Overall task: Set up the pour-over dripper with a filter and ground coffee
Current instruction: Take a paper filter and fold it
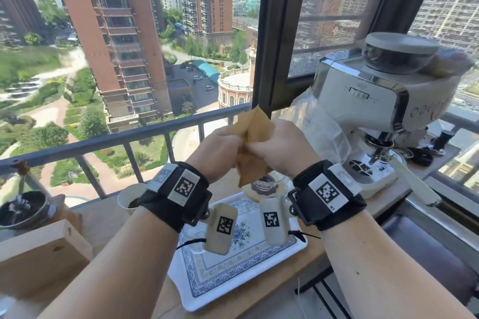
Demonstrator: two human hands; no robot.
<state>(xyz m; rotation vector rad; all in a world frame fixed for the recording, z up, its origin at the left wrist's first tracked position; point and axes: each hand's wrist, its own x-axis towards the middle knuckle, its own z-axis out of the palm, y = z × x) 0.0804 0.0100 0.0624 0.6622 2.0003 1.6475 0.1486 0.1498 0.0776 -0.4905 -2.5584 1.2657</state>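
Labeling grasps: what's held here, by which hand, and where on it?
The left hand and right hand both pinch the brown paper filter at its middle, where they meet; its top sticks up above them, a corner hangs below.

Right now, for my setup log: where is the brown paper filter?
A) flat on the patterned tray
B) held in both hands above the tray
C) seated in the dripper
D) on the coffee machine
B: the left hand and right hand both grip the paper filter above the patterned tray.
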